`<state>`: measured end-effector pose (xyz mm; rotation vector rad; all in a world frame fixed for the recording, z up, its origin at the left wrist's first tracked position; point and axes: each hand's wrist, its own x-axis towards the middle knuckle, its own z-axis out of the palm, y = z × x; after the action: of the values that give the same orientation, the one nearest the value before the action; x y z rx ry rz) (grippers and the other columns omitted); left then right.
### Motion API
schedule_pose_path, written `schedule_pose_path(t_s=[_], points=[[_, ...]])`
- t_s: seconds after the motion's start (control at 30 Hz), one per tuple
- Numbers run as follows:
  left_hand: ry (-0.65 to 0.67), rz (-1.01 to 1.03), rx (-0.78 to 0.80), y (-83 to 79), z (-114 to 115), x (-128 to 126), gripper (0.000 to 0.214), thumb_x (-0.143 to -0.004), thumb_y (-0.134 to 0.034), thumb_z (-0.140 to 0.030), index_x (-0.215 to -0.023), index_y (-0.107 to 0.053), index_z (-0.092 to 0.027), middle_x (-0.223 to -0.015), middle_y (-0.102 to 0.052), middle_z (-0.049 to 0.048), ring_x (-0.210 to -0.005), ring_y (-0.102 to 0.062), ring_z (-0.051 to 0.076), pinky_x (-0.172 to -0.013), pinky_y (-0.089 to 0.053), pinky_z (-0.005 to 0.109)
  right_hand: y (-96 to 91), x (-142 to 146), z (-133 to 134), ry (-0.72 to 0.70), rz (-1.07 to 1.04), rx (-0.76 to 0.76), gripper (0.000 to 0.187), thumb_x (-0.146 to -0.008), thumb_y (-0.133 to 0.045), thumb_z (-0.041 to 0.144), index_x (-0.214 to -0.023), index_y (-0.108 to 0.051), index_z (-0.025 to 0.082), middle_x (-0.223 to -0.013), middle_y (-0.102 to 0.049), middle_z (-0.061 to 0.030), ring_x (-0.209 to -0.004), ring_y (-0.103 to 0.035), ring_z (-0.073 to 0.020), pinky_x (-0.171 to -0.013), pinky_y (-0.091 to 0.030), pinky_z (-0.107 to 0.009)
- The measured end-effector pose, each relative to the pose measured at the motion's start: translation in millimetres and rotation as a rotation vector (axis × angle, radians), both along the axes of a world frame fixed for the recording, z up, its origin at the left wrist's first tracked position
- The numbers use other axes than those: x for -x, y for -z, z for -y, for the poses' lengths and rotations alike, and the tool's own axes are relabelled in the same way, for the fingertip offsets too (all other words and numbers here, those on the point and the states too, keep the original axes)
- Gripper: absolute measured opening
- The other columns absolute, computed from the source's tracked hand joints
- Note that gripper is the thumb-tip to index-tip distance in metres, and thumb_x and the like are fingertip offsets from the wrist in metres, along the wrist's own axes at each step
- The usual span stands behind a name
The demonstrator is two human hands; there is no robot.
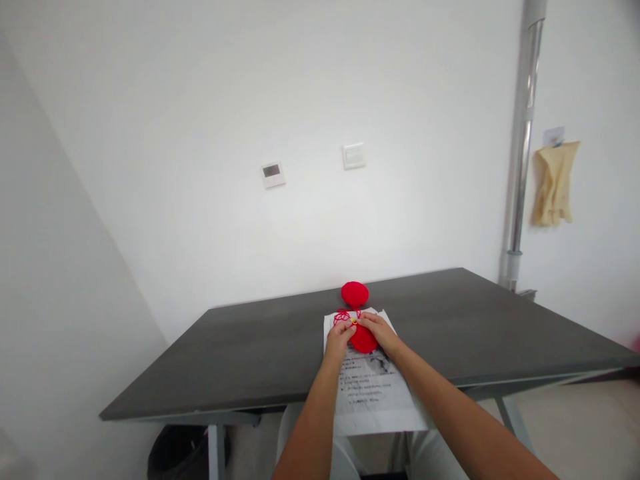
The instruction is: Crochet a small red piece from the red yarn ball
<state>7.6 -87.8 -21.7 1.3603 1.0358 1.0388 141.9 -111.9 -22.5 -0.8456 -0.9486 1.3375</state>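
Watching remotely, I saw the left hand and right hand pinching the red round piece over printed paper, lower centre of frame, probably steadying it around the small yellow item.

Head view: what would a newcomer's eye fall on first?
Probably the red round piece at the left hand and right hand. Then the red bundle beyond it on the dark tabletop, and the pale yellow glove-like item hanging on the wall at right.

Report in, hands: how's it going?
Left hand, right hand meeting at small yellow item. Round red piece beside them, over printed papers. Nothing visibly in the way.
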Motion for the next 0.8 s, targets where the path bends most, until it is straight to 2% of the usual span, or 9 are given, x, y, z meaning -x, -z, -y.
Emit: schedule_pose_path(t_s=[0.2, 0.33, 0.47, 0.63, 0.8], points=[[0.027, 0.126, 0.044, 5.3, -3.7, 1.2, 0.043, -0.054, -0.077, -0.051, -0.057, -0.053, -0.015, -0.056, -0.053, -0.0025, -0.055, -0.045, 0.009, -0.058, -0.036, 0.024, 2.2, -0.8, -2.3, -0.021, -0.042, 0.004, 0.036, -0.058, -0.074, 0.05, -0.062, -0.056, 0.018, -0.055, -0.057, 0.0021, -0.051, -0.047, -0.0112, -0.053, -0.035, -0.026], [-0.019, 0.116, 0.023, 4.0, -2.8, 1.5, 0.042, -0.055, -0.076, -0.052, -0.06, -0.06, -0.014, -0.058, -0.058, -0.0007, -0.057, -0.049, 0.011, -0.061, -0.04, 0.025, 4.3, -0.2, -4.6, 0.017, -0.045, -0.007, 0.042, -0.06, -0.071, 0.059, -0.067, -0.061, 0.018, -0.061, -0.064, -0.0007, -0.057, -0.054, -0.0151, -0.059, -0.042, -0.029], [-0.105, 0.151, 0.03, 2.9, -2.5, 1.3, 0.043, -0.054, -0.077, -0.053, -0.07, -0.068, -0.013, -0.065, -0.065, 0.0024, -0.063, -0.057, 0.014, -0.068, -0.044, 0.027, 6.1, -0.5, -5.7, 0.044, -0.032, -0.025, 0.047, -0.065, -0.064, 0.065, -0.07, -0.064, 0.018, -0.065, -0.068, -0.0035, -0.065, -0.06, -0.0194, -0.067, -0.046, -0.032], [-0.174, 0.188, 0.044, 7.9, -5.5, 1.0, 0.049, -0.053, -0.076, -0.056, -0.075, -0.069, -0.013, -0.069, -0.068, 0.0048, -0.066, -0.061, 0.017, -0.069, -0.047, 0.029, 10.0, -0.8, -7.9, 0.044, 0.012, -0.013, 0.051, -0.069, -0.059, 0.068, -0.071, -0.065, 0.018, -0.058, -0.064, -0.0026, -0.062, -0.06, -0.0198, -0.058, -0.044, -0.03], [-0.177, 0.157, 0.023, 11.8, -7.7, 2.4, 0.054, -0.056, -0.072, -0.061, -0.077, -0.069, -0.012, -0.072, -0.069, 0.0068, -0.069, -0.062, 0.019, -0.068, -0.048, 0.03, 10.6, -0.9, -8.2, 0.054, 0.048, -0.006, 0.049, -0.065, -0.063, 0.068, -0.067, -0.063, 0.018, -0.054, -0.06, -0.0011, -0.055, -0.054, -0.0162, -0.053, -0.04, -0.028]])
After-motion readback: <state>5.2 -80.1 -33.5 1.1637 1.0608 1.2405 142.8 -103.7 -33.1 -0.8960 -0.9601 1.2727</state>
